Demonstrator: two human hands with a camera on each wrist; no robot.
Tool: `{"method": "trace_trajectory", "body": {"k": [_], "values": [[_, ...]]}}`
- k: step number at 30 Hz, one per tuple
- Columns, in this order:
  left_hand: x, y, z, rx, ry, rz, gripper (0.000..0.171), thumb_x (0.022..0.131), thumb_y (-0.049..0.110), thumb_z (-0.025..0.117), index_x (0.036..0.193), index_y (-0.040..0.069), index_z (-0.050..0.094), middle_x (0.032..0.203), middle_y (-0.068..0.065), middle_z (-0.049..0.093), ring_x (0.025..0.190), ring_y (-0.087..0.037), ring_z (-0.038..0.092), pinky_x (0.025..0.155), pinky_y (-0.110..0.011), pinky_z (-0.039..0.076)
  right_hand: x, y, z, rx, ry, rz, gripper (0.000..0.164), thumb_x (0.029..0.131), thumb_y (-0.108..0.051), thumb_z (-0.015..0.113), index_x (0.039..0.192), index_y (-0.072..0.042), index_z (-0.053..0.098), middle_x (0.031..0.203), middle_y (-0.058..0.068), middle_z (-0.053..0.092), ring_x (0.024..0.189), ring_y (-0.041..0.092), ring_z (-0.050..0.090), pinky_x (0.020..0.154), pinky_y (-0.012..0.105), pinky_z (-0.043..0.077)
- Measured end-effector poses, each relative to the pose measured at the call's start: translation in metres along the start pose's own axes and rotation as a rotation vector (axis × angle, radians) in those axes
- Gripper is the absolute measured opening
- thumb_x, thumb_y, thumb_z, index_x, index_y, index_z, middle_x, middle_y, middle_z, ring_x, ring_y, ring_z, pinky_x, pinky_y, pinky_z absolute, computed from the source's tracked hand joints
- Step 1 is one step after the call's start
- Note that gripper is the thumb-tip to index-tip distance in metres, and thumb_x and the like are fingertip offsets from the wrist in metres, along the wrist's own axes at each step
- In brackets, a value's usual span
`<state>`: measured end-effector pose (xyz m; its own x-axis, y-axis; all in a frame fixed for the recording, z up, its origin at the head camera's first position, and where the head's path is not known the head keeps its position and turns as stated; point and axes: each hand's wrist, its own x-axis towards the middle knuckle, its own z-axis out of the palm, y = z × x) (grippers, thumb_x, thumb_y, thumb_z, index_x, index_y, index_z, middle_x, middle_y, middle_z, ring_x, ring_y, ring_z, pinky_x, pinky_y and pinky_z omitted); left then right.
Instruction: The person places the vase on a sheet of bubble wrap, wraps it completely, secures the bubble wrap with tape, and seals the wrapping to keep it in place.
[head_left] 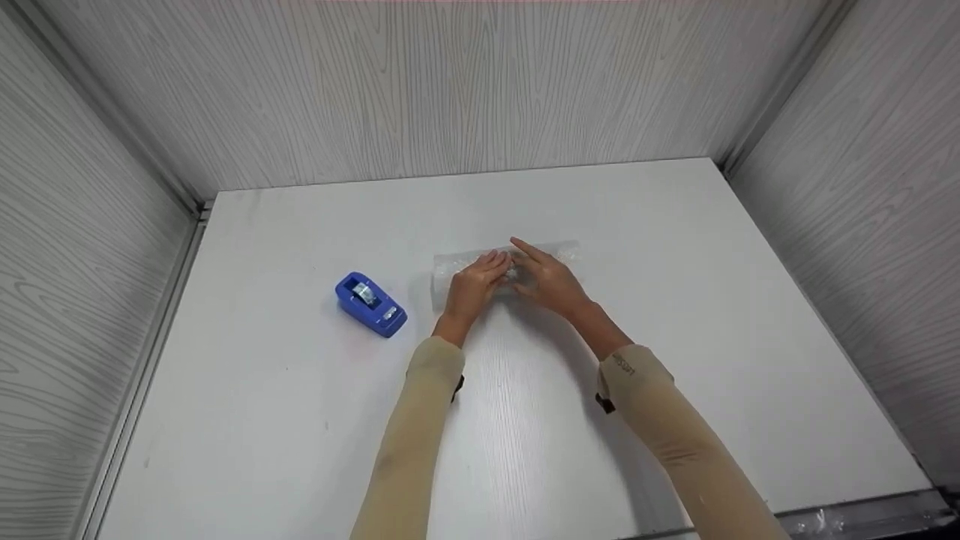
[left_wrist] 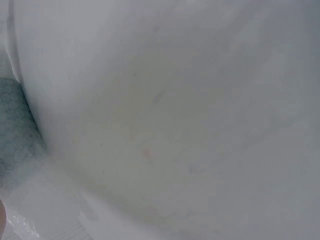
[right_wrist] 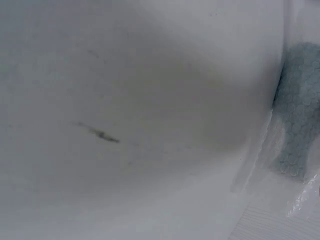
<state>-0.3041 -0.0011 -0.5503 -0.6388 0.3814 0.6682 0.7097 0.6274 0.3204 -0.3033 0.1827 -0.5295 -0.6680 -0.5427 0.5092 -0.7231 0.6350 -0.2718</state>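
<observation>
A flattened bundle of clear bubble wrap lies crosswise on the white table, under both hands. My left hand holds it near the middle with bent fingers over its top. Opposite, my right hand touches the bundle with its index finger stretched out and its thumb apart. A shiny crinkled patch shows between the hands; I cannot tell whether it is tape. Bluish bubble wrap appears at the left edge of the left wrist view. More bubble wrap shows at the right wrist view's right edge.
Left of the bundle stands a blue tape dispenser with a roll of clear tape. Pale wood-grain panels close off the back, left and right sides of the white table. A metal rail runs along the front right edge.
</observation>
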Motion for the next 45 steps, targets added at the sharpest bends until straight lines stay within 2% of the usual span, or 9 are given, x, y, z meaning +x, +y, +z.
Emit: {"method": "trace_trajectory", "body": {"k": [7,20,27,30,33,36,39,42,45], "values": [[-0.001,0.0,0.0,-0.078,0.015,-0.04,0.028,0.082,0.01,0.065,0.108,0.0,0.065,0.112,-0.01,0.061,0.108,-0.023,0.055,0.093,-0.029,0.039,0.002,-0.008,0.001,-0.071,-0.139,0.084,0.063,0.079,-0.007,0.071,0.133,0.002,0.04,0.135,0.018,0.042,0.122,0.032,0.042,0.098,0.038,0.035],[0.0,0.005,0.0,-0.126,0.018,-0.09,0.029,0.083,0.006,0.065,0.11,-0.001,0.064,0.114,-0.01,0.06,0.111,-0.024,0.054,0.097,-0.029,0.036,-0.003,0.004,0.005,-0.09,-0.03,-0.051,0.055,0.077,-0.007,0.071,0.127,0.004,0.051,0.132,0.016,0.047,0.121,0.028,0.043,0.099,0.032,0.034],[0.004,0.015,-0.004,-0.08,-0.072,-0.141,0.036,0.082,0.007,0.067,0.116,-0.001,0.061,0.12,-0.01,0.057,0.116,-0.024,0.05,0.101,-0.029,0.03,-0.003,0.004,0.002,-0.033,-0.023,-0.022,0.053,0.077,-0.006,0.071,0.126,0.003,0.052,0.131,0.016,0.048,0.121,0.028,0.044,0.093,0.033,0.04],[0.006,0.019,-0.007,-0.167,-0.109,-0.255,0.04,0.081,0.008,0.068,0.119,-0.002,0.058,0.123,-0.012,0.055,0.12,-0.024,0.045,0.102,-0.027,0.027,-0.002,0.005,0.003,-0.027,-0.009,-0.026,0.052,0.077,-0.008,0.071,0.125,0.005,0.053,0.129,0.018,0.049,0.119,0.029,0.045,0.092,0.033,0.041],[0.005,0.024,-0.01,-0.287,-0.047,-0.406,0.037,0.082,0.007,0.068,0.117,-0.002,0.061,0.12,-0.014,0.056,0.118,-0.026,0.047,0.1,-0.026,0.031,-0.002,0.005,0.004,-0.007,-0.011,-0.01,0.054,0.076,-0.009,0.072,0.124,0.005,0.053,0.129,0.017,0.049,0.119,0.029,0.045,0.093,0.032,0.04],[0.002,0.029,-0.015,-0.365,0.123,-0.544,0.028,0.081,0.004,0.068,0.108,-0.001,0.066,0.113,-0.016,0.06,0.111,-0.027,0.054,0.095,-0.029,0.038,-0.002,0.004,0.005,0.002,-0.03,0.017,0.056,0.074,-0.008,0.073,0.125,0.003,0.053,0.131,0.016,0.048,0.121,0.028,0.044,0.095,0.03,0.038],[-0.005,0.032,-0.025,-0.368,0.314,-0.696,0.021,0.081,0.004,0.068,0.102,0.0,0.069,0.106,-0.014,0.064,0.104,-0.025,0.058,0.09,-0.03,0.042,-0.002,0.003,0.005,0.011,-0.046,0.037,0.057,0.074,-0.007,0.073,0.127,0.002,0.052,0.132,0.014,0.047,0.123,0.026,0.042,0.096,0.028,0.036],[-0.018,0.031,-0.037,-0.308,0.483,-0.881,0.018,0.081,0.005,0.068,0.099,0.002,0.07,0.101,-0.01,0.067,0.102,-0.024,0.058,0.089,-0.031,0.042,-0.001,0.003,0.004,0.009,-0.046,0.033,0.057,0.074,-0.008,0.073,0.127,0.001,0.053,0.132,0.014,0.047,0.123,0.026,0.042,0.097,0.029,0.036],[-0.034,0.027,-0.049,-0.186,0.594,-1.072,0.021,0.08,0.008,0.07,0.101,0.003,0.067,0.102,-0.01,0.064,0.102,-0.026,0.054,0.089,-0.034,0.039,-0.001,0.004,0.004,0.007,-0.035,0.02,0.056,0.074,-0.009,0.073,0.126,0.002,0.053,0.131,0.015,0.048,0.122,0.027,0.043,0.096,0.031,0.037]]}}
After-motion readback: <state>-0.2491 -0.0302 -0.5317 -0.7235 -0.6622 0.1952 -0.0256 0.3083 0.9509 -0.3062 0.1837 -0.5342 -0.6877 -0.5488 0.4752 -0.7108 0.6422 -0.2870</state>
